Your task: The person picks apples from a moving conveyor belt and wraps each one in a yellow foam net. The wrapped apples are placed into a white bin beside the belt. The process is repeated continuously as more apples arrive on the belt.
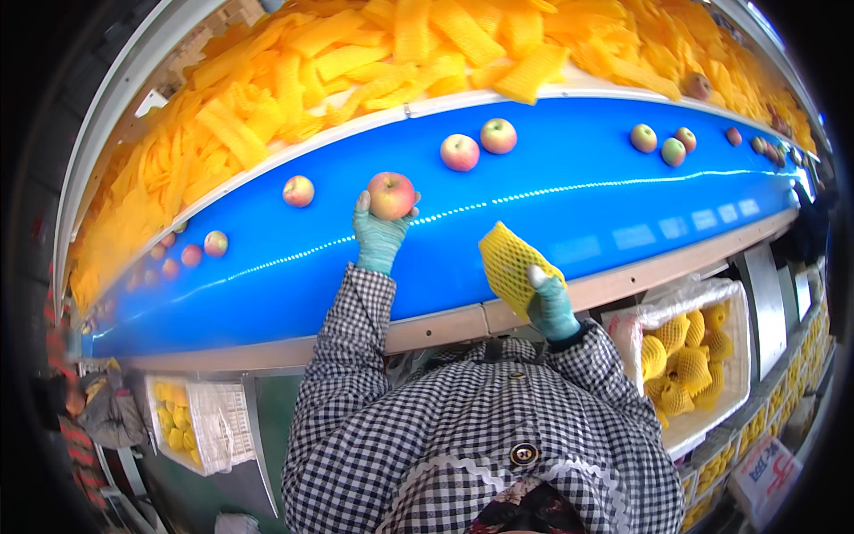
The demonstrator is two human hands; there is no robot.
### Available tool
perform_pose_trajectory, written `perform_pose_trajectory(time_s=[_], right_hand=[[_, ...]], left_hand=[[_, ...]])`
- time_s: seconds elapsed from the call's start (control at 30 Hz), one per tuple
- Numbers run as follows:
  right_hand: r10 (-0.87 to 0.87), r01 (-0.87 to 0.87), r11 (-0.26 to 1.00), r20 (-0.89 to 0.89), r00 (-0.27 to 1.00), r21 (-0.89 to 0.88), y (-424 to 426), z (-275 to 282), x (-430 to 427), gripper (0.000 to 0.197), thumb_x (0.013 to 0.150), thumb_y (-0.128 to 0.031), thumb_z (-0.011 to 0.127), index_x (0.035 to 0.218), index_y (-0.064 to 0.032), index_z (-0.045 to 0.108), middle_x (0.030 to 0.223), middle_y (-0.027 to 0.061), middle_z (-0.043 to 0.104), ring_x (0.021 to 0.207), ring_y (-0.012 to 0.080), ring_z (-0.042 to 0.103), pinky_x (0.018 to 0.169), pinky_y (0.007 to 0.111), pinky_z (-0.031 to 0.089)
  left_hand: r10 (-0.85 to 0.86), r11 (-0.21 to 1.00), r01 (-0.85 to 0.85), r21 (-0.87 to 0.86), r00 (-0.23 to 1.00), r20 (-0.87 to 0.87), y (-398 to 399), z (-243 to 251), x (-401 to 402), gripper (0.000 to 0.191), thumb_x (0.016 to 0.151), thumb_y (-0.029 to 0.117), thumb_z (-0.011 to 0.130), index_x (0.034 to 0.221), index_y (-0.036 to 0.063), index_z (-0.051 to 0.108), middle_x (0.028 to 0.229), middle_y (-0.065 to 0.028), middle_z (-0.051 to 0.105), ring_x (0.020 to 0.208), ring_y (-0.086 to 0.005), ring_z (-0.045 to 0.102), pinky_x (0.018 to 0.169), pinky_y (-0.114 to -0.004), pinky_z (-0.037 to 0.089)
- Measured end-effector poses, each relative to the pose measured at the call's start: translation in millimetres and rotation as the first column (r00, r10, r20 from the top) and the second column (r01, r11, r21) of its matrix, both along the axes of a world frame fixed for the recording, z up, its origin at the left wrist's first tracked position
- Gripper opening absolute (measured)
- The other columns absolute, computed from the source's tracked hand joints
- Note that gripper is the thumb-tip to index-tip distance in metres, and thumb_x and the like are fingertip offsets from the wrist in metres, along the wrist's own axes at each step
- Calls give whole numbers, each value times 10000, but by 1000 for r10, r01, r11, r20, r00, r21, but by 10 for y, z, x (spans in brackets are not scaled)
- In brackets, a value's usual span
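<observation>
My left hand (382, 233), in a green knit glove with pale fingertips, holds a red and yellow apple (391, 195) over the blue conveyor belt (454, 227). In my right hand (553, 307), gloved alike, is a yellow foam net sleeve (512, 267), held near the belt's front edge; no apple shows in it. Two apples (460, 153) lie close together beyond my left hand, and a single apple (298, 191) rests to its left. Farther right on the belt is a group of apples (673, 152).
Yellow foam nets (287, 80) are heaped on the shelf behind the belt. A lined crate (739, 354) of netted apples stands at my right, another crate (213, 420) at lower left. A metal rail (460, 325) edges the belt. Another person (110, 410) is at far left.
</observation>
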State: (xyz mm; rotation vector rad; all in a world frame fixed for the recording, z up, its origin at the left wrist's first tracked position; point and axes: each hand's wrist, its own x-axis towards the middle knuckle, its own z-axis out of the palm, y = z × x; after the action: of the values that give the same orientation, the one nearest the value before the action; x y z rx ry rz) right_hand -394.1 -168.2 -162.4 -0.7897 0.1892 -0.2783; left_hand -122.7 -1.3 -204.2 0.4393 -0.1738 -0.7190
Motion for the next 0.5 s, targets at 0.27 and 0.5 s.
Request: perform_pose_trajectory(time_s=[0.27,0.5], right_hand=[[-238,226,873,26,971,-432,88,113,-203,710,750,-207,805,1324,-27,427,1161,44,531,1049,131,488,875,283,436],[-350,352,861,74,934,-367,-14,263,-490,866,632,-234,881,1324,-15,410,1236,88,522,1114,199,530,940,339,465]], left_hand=[[-259,945,273,-180,961,98,-583,487,-1499,793,718,484,693,1293,13,418,1267,-229,479,1128,-387,490,838,-477,510],[-127,979,37,198,879,461,-865,409,-2221,605,836,388,666,1298,63,452,1290,-104,473,1130,-218,503,988,-372,429]])
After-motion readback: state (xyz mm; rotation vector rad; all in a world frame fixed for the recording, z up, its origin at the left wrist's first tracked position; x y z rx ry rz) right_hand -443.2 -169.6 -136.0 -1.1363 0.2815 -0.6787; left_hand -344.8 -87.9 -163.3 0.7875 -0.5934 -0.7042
